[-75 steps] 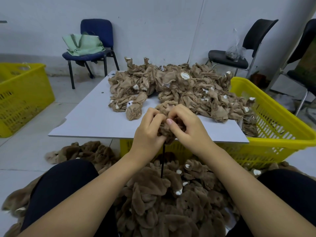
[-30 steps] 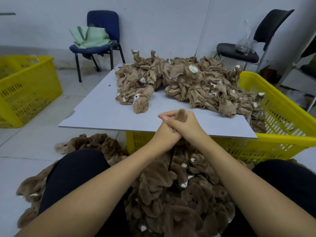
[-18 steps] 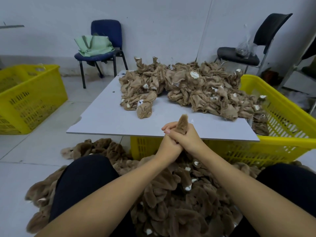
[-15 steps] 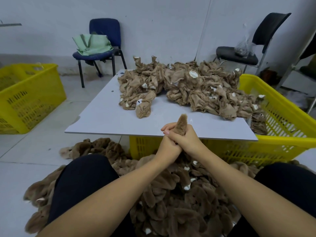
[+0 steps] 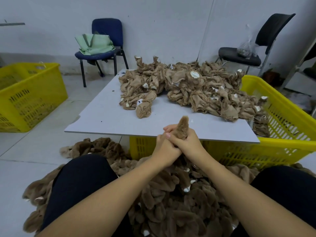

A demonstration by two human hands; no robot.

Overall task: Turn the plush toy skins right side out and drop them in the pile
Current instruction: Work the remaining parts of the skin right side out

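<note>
We have both hands clasped together at the near edge of the flat white board (image 5: 106, 115), the right hand (image 5: 185, 142) wrapped over the left hand (image 5: 164, 147), and both curl tightly round one small brown plush toy skin (image 5: 182, 128). A furry tip of it pokes up above our fingers, so we judge one limb is being pushed right side out. Next we likely need to work the remaining parts through, then let the skin fall onto the dark brown fluffy pile of turned skins (image 5: 171, 202) below the board, between our knees. The tan heap of inside-out skins (image 5: 188, 88) waits on the board's far side.
</note>
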